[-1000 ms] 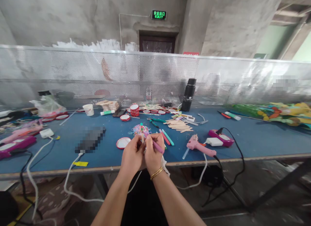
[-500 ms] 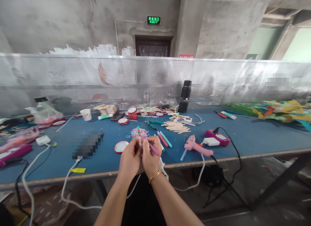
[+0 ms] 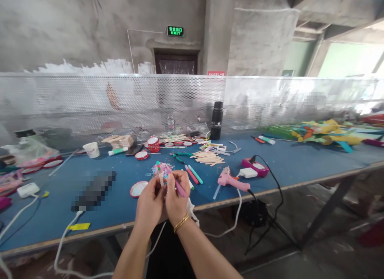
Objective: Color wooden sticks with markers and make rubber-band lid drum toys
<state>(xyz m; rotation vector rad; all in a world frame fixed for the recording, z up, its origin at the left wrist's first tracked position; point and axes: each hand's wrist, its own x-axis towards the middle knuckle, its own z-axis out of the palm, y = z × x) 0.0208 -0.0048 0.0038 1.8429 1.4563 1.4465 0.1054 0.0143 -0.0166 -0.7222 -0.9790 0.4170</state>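
Currently | left hand (image 3: pixel 149 203) gripping a painted wooden stick (image 3: pixel 160 174) upright | right hand (image 3: pixel 176 199) grasping a pink marker (image 3: pixel 180 188), pressing against the left | blue table (image 3: pixel 300 167) edge beneath

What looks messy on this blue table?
Pink glue gun lies on its side near the table edge, cord drooping over. Coloured bands lie strewn beyond the stick in the left hand and marker in the right hand.

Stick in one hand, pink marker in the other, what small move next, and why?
Probably stroke the pink marker along the stick's bare wood: the left hand pinches the stick upright, and the right hand holds the marker close beside it.
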